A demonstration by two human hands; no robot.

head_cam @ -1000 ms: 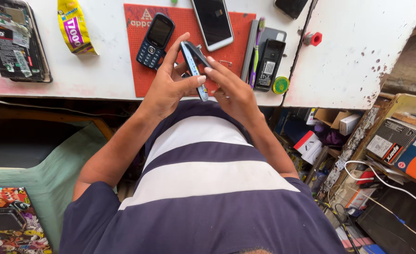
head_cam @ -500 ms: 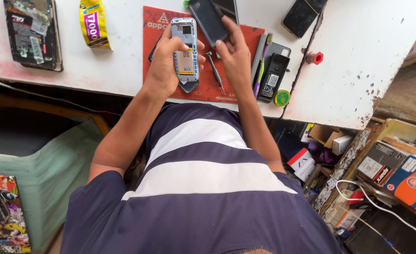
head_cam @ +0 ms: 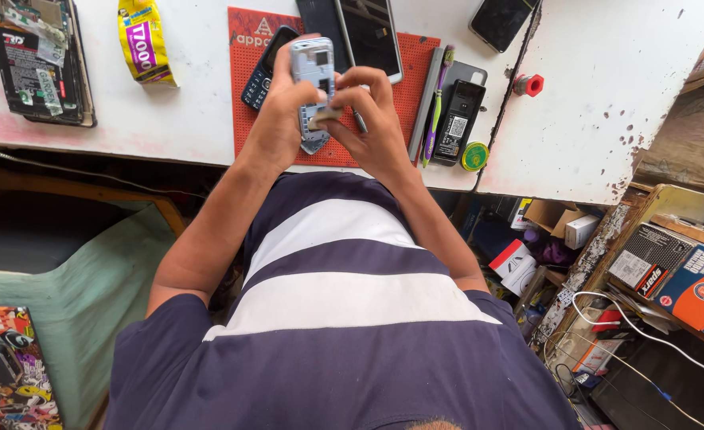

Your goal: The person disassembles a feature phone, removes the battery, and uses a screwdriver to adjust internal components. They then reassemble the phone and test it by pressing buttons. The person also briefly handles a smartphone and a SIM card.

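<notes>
left hand [head_cam: 276,119] grip pinches opened phone [head_cam: 313,80] over tabletop [head_cam: 193,119] front edge, right hand [head_cam: 376,127] grip pinching small part [head_cam: 325,116]; loosened pinch could drop it off-edge.

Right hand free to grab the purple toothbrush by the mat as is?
Probably not at once: the right hand is busy at the opened phone with a small tool. The purple toothbrush lies uncovered just beside it, so the path looks free.

White table [head_cam: 590,111]: red mat [head_cam: 415,87], yellow packet [head_cam: 146,41], black smartphone [head_cam: 501,20], red cap [head_cam: 528,84], green tape roll [head_cam: 474,156].
</notes>
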